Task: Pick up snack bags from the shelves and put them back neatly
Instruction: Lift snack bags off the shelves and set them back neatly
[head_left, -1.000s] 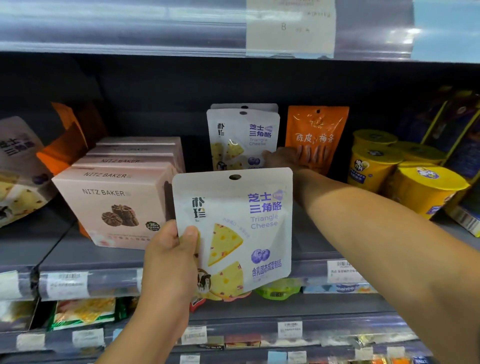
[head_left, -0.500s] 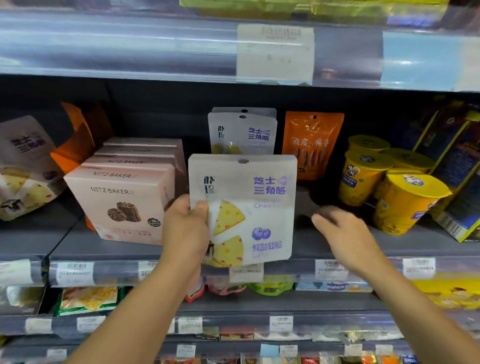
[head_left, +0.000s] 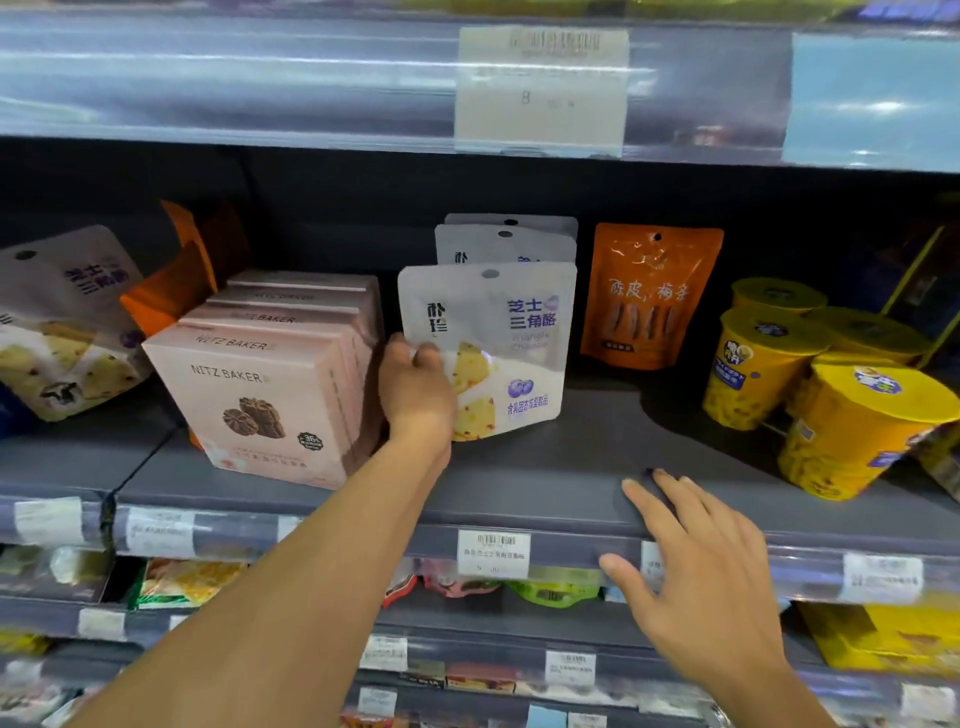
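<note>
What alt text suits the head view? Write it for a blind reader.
The left hand holds a white cheese snack bag upright at a grey shelf, in front of two matching bags. The right hand, fingers spread, is at the shelf's front edge. Pink boxes stand left of the bag, an orange bag and yellow cups right.

The single head view looks forward and slightly down, close to the shelf (head_left: 545, 493).
</note>
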